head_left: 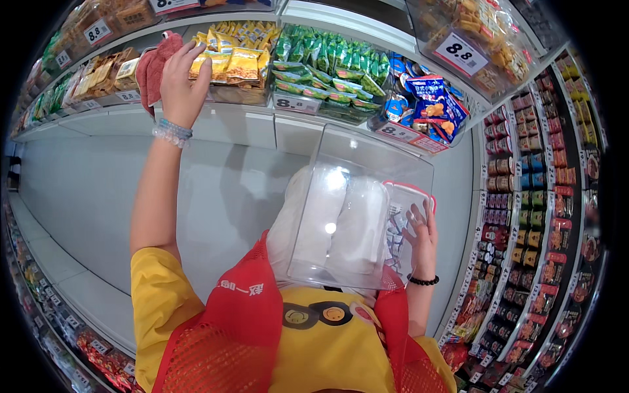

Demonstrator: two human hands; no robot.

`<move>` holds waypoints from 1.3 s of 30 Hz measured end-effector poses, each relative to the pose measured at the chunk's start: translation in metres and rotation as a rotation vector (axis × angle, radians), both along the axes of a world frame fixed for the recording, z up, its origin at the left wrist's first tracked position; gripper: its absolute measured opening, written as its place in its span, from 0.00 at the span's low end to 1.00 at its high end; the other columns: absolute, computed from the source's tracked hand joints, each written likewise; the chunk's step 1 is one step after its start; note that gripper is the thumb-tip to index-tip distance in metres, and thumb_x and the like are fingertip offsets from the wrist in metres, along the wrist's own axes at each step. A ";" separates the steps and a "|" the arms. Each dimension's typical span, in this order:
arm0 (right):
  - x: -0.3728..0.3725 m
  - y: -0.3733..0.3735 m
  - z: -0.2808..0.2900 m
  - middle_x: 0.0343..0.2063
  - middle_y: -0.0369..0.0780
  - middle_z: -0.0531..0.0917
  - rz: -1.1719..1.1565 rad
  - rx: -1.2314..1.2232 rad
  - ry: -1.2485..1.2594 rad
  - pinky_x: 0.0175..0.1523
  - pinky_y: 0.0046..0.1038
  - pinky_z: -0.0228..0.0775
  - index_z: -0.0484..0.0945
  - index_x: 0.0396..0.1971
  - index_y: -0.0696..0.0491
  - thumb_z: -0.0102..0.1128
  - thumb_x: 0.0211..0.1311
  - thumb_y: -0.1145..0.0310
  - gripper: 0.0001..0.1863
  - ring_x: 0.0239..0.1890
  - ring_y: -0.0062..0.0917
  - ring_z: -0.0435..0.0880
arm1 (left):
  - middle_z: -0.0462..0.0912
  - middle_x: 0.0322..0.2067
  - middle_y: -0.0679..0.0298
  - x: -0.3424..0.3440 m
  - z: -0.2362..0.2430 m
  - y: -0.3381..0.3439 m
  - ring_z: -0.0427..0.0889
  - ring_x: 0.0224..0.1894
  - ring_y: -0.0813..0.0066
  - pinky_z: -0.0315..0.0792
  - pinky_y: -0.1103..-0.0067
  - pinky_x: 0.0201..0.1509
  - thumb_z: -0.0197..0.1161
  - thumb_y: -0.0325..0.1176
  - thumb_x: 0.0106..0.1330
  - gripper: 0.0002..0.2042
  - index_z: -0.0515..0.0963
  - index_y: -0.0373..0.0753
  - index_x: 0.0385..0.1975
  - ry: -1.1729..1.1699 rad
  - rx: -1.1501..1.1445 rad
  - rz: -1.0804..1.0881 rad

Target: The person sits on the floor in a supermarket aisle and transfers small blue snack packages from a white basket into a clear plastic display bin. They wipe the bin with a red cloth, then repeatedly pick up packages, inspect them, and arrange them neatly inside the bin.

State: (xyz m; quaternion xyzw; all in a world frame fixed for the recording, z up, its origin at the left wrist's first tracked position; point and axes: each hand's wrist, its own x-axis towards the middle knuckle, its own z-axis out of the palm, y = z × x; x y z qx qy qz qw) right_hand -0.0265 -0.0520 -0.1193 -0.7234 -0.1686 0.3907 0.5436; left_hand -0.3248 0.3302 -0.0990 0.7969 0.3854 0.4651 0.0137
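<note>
My left hand [180, 82] is raised to the shelf, its fingers on a red cloth [152, 69] that hangs beside a bin of yellow snack packets [237, 62]. My right hand [419, 229] holds the right edge of a large clear plastic box or lid [308, 236] in front of my body. Through it show my white-clad legs. An item with a pinkish-red rim [403, 187] and small printed pieces sits at its right side, partly hidden; I cannot make out what it is.
Ahead are shelf bins of green packets [331, 69] and blue packets [432, 105], with more bins above [472, 46]. Tall shelves of packaged goods [531, 216] line the right, another row [105, 354] the lower left. The grey floor [85, 196] lies below.
</note>
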 end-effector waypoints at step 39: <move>0.062 -0.210 -0.263 0.40 0.46 0.70 -0.365 -0.464 -0.759 0.44 0.33 0.70 0.73 0.37 0.57 0.59 0.48 0.73 0.14 0.41 0.39 0.73 | 0.66 0.54 0.51 0.088 -0.008 -0.232 0.69 0.52 0.68 0.57 0.74 0.57 0.48 0.27 0.64 0.27 0.49 0.41 0.62 0.005 -0.989 -0.234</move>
